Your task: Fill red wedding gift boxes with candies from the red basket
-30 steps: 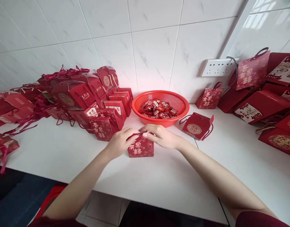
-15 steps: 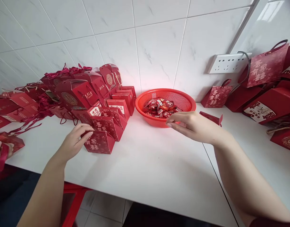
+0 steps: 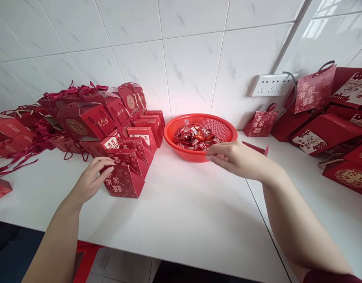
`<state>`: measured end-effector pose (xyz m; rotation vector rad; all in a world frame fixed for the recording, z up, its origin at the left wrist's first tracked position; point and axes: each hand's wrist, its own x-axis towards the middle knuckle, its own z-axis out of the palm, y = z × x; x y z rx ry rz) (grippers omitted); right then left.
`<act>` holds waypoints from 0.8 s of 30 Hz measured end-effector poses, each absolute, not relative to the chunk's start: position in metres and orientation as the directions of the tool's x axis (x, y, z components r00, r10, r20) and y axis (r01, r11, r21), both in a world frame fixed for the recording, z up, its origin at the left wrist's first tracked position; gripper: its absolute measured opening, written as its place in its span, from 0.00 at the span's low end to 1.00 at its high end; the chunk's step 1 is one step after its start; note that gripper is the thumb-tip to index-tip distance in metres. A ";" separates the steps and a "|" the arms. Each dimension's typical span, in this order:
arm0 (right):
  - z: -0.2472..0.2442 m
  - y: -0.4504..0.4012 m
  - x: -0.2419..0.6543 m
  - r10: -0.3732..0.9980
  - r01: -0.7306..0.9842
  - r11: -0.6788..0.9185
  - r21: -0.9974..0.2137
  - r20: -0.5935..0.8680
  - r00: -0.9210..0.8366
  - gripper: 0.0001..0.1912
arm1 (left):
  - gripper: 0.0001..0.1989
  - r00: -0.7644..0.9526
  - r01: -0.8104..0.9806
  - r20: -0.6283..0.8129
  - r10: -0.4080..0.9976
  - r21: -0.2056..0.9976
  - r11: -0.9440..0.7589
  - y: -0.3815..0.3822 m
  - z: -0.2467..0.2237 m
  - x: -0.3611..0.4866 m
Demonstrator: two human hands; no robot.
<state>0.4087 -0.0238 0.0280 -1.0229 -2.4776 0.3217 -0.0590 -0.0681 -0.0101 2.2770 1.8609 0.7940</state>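
At the left, my left hand (image 3: 94, 179) has its thumb and fingers at the top left corner of the front red box (image 3: 122, 181), which stands on the white table. Behind that box, several similar red boxes (image 3: 143, 136) stand in a row. My right hand (image 3: 232, 157) hovers with bent fingers and thumb close together at the front right rim of a red plastic basket (image 3: 188, 154). Small red wrapped packets (image 3: 198, 135) lie in the basket. Whether anything is between my right fingertips is hidden.
A large pile of red gift boxes (image 3: 86, 120) with ribbons fills the left back. More red boxes (image 3: 316, 131) are stacked at the right, below a white power strip (image 3: 272, 85) on the tiled wall. A flat red piece (image 3: 254, 148) lies beyond my right hand.
The view has turned slightly to the right, and the other person's hands at the far left are out of view. My hands hold nearly the same poses.
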 end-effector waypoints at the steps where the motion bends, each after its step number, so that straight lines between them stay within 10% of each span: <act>1: 0.028 -0.023 0.409 0.716 0.614 0.696 -0.371 0.300 -0.630 0.12 | 0.10 0.119 0.885 0.327 0.937 0.393 -0.250 -0.068 -0.009 -0.057; 24: 0.012 0.002 0.413 0.876 0.817 0.481 -0.317 0.140 -0.461 0.10 | 0.18 0.098 0.948 0.376 0.921 0.247 -0.202 -0.092 0.004 -0.039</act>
